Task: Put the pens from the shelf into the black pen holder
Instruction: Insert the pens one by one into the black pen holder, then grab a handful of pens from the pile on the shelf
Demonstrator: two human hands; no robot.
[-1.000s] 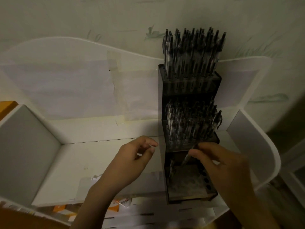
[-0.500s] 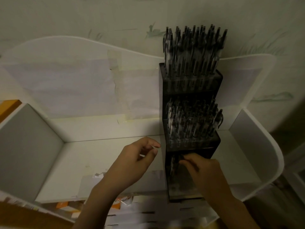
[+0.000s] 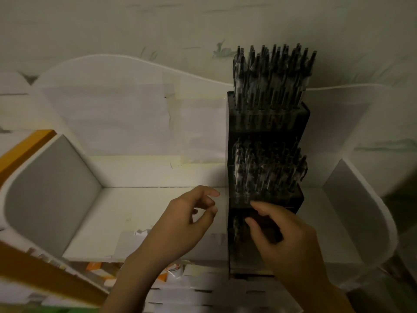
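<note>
A black tiered pen holder (image 3: 266,123) stands on the white shelf (image 3: 140,213), right of centre. Its top tier (image 3: 270,73) and middle tier (image 3: 266,172) are packed with several dark pens standing upright. A few pens (image 3: 237,227) stand at the left of the lowest tier. My right hand (image 3: 286,240) hovers over that lowest tier, thumb and forefinger apart, and I see no pen between them in the dim light. My left hand (image 3: 180,227) hangs just left of the holder, fingers loosely curled and apart, holding nothing.
The shelf has white side walls at the left (image 3: 49,195) and right (image 3: 356,211) and a curved back panel (image 3: 126,105). Below its front edge lie white boxes (image 3: 185,288) and orange-marked packs (image 3: 97,267). An orange board (image 3: 24,147) shows at the far left.
My right hand, which held a pen tip-down at the lowest tier, has moved left over it and its fingers have spread. My left hand has barely moved.
</note>
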